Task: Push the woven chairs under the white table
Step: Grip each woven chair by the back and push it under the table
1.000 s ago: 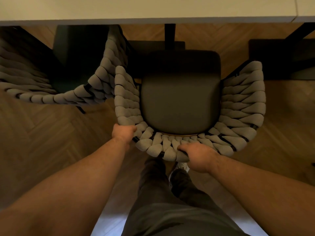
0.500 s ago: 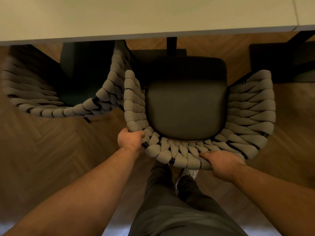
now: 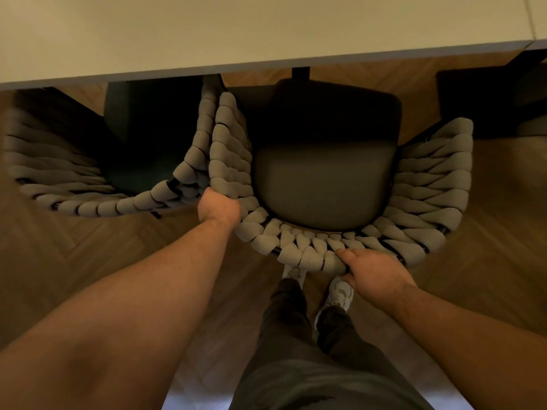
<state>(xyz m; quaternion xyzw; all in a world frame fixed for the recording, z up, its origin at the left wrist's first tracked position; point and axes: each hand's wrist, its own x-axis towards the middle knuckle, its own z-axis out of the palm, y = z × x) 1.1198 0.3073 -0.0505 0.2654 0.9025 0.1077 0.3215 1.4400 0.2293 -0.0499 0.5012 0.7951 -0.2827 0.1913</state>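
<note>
A woven chair point(image 3: 426, 184) with grey rope back and dark seat cushion stands in front of me, its seat front in the shadow of the white table point(image 3: 236, 31). My left hand point(image 3: 218, 207) grips the left rear of its woven back. My right hand point(image 3: 374, 272) holds the rear rim, fingers curled over the weave. A second woven chair point(image 3: 97, 199) stands to the left, its seat partly under the table edge, its back touching the first chair's left side.
Herringbone wood floor point(image 3: 59, 276) lies all around. A dark table leg point(image 3: 300, 73) stands behind the seat. Another dark seat point(image 3: 479, 102) sits under the table at right. My legs and white shoes point(image 3: 337, 294) are right behind the chair.
The chair has slid forward toward the table while I stepped after it. My right hand shifted rightward along the back rim; the table edge now fills more of the view.
</note>
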